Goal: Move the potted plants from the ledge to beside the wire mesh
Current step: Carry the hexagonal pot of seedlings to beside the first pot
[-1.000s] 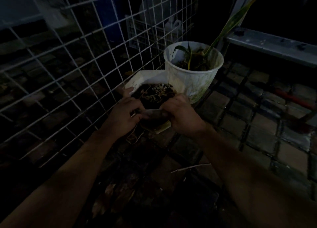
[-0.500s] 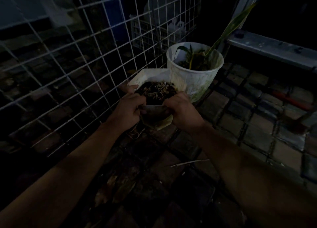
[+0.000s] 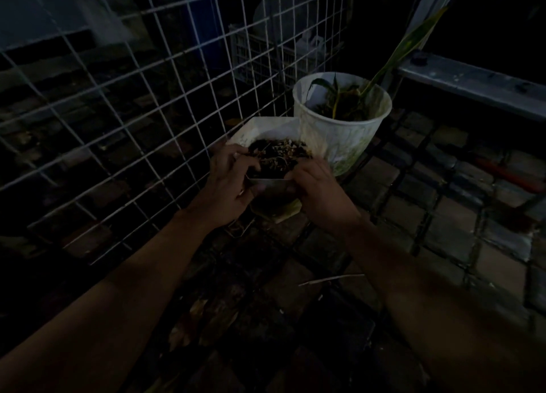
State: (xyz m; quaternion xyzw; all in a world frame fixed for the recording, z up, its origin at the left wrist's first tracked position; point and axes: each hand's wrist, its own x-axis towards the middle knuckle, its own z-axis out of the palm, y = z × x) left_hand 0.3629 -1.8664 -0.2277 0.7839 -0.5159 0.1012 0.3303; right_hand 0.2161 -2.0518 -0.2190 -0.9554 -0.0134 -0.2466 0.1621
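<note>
Head view: white wire mesh (image 3: 165, 97) leans at left; just beside it on the brick paving (image 3: 443, 230) sits a small square pot (image 3: 270, 185) of dark soil, seemingly touching a taller white potted plant (image 3: 339, 132); left hand (image 3: 229, 183) and right hand (image 3: 317, 191), arms outstretched, grasp its near corners.

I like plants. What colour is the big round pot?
White with greenish stains, in the head view: round pot.
</note>
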